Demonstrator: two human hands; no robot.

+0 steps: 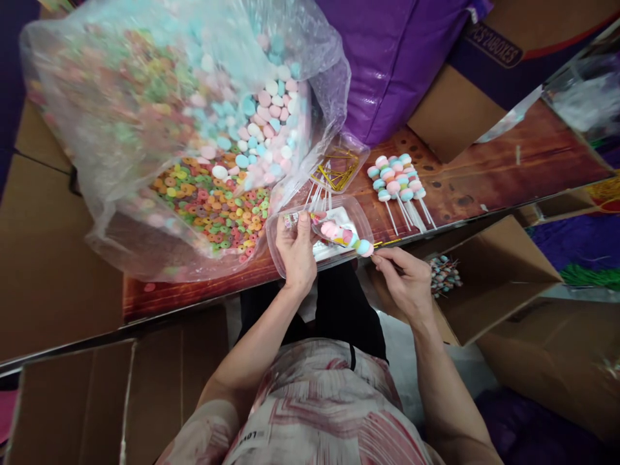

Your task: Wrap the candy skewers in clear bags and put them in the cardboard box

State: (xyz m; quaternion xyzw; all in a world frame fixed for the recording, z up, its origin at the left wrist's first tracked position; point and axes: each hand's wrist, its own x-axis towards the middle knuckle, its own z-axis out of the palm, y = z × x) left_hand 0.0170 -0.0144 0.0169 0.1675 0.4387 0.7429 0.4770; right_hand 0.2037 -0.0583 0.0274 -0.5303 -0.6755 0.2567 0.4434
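Observation:
A candy skewer [346,237] of pink, white, green and blue pieces spans the gap between my hands. My left hand [296,250] is closed in a pinch at its left end, where small colourful printed wrapping shows at the fingertips. The fingers of my right hand [405,278] pinch the skewer's lower right end; the stick itself is mostly hidden. A thin gold strip [387,243] shows just above these fingers. Beneath the skewer lies a clear plastic tray [361,216] with a silvery-white sheet in it.
A large clear bag [320,39] of marshmallow-like pieces and coloured rings fills the left. Gold twist ties [339,169] lie in a small tub behind the tray. Finished-looking candy sticks [397,177] lie at right. An open carton [504,278] holds more sticks [444,274].

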